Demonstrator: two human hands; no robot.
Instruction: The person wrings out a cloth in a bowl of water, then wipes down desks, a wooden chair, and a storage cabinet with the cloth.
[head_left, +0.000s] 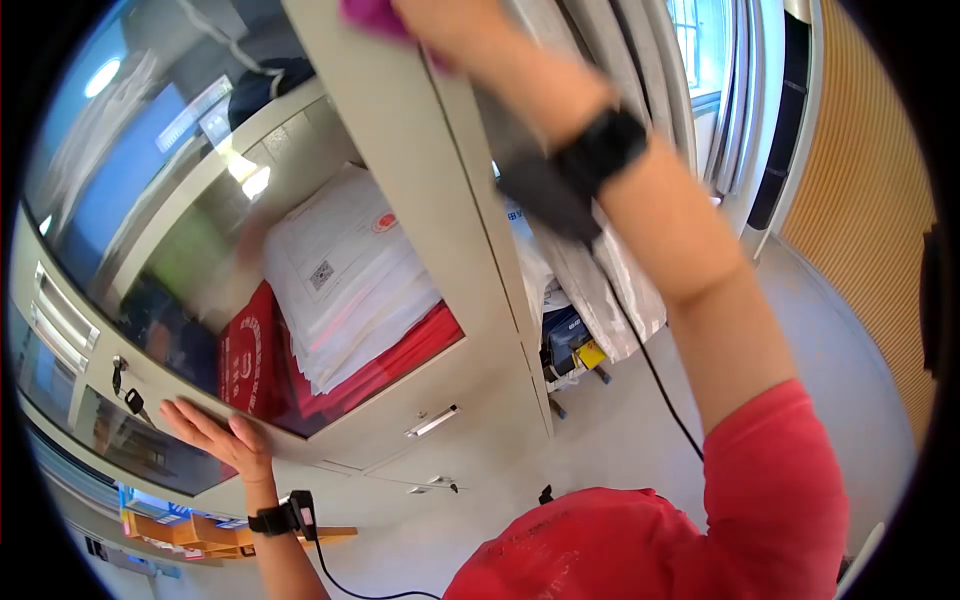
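Observation:
My right hand [455, 28], blurred and partly cut off by the top edge, presses a purple cloth [376, 16] against the pale frame of a glass-fronted cabinet [400, 150]. Lower left, my left hand [222, 440] rests with fingers outstretched on the frame below the glass, holding nothing. Close to its fingertips, a key [134, 402] hangs from the door's lock. Behind the glass, a stack of white papers [335, 270] lies on red bags [250, 355] with printed writing. Both wrists wear black straps with cabled devices.
Below the glass is a drawer handle [433, 421]. Grey curtains [640, 60] hang beside the cabinet, near a shelf with bags and a yellow item [590, 354]. An orange wooden shelf [220, 537] stands lower left. A black cable [650, 365] trails from my right wrist.

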